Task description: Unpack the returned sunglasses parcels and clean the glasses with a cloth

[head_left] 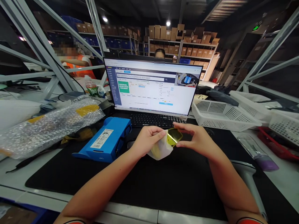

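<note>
My left hand [146, 140] is closed on a small whitish plastic bag [161, 150] just above the black desk mat [149, 183]. My right hand [196, 139] pinches a yellow lens-like piece [174, 136] that sticks out of the bag's mouth. Both hands meet in front of the black keyboard [154, 119]. A blue box [107, 140] with a white label lies on the mat to the left of my left hand.
A monitor [151, 87] stands behind the keyboard. Bubble wrap [51, 124] lies at left. White perforated baskets [219, 115] sit at right, with a handheld scanner [247, 177] near my right forearm. Two people are behind the desk, among shelves of cartons.
</note>
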Demonstrator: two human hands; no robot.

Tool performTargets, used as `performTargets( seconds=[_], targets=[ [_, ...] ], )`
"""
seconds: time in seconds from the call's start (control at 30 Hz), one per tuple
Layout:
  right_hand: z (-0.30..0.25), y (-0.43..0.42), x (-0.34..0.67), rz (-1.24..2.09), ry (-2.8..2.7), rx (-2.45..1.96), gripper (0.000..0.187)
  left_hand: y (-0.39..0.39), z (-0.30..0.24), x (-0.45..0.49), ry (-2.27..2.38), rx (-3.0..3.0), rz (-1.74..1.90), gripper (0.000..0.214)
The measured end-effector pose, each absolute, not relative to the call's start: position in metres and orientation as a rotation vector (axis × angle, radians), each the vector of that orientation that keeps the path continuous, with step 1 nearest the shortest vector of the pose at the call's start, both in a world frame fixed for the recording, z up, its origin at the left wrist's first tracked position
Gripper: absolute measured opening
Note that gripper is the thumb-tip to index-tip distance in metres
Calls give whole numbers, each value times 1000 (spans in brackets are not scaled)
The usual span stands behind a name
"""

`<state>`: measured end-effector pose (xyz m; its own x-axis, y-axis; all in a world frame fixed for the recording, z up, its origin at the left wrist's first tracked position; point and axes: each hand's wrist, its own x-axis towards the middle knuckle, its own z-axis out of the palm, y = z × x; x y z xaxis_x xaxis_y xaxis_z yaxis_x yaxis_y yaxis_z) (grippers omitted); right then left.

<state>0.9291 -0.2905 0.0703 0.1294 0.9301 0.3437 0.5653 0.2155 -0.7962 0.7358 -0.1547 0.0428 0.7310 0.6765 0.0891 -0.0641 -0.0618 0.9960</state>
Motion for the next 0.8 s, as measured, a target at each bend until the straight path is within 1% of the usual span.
performTargets(
  seconds=[0.03,0.07,0.1,0.17,0.2,0.27,0.4,0.53,0.6,0.8],
  targets=[
    [72,-291,931,422,-1525,-1480,73,-154,42,736,544,1508,708,43],
    [74,-292,932,359,-1484,-1510,70,-152,42,735,568,1490,771,43],
    [75,-292,931,320,-1434,-1551,60,-151,42,735,590,1468,840,42],
    [76,-291,923,336,-1356,-1646,31,-149,42,733,622,1432,967,42],
    [76,-290,917,373,-1347,-1683,25,-149,42,733,635,1425,1021,42],
    [72,-285,903,451,-1365,-1694,29,-152,43,732,668,1429,1112,41],
    [61,-272,882,506,-1335,-1624,26,-164,44,731,681,1507,1227,36],
    [54,-268,883,583,-1289,-1555,31,-171,42,731,639,1556,1302,27],
    [53,-269,886,613,-1284,-1486,32,-171,41,732,614,1517,1326,26],
    [56,-267,885,391,-1272,-1297,22,-168,43,737,427,1112,1228,37]
  ],
)
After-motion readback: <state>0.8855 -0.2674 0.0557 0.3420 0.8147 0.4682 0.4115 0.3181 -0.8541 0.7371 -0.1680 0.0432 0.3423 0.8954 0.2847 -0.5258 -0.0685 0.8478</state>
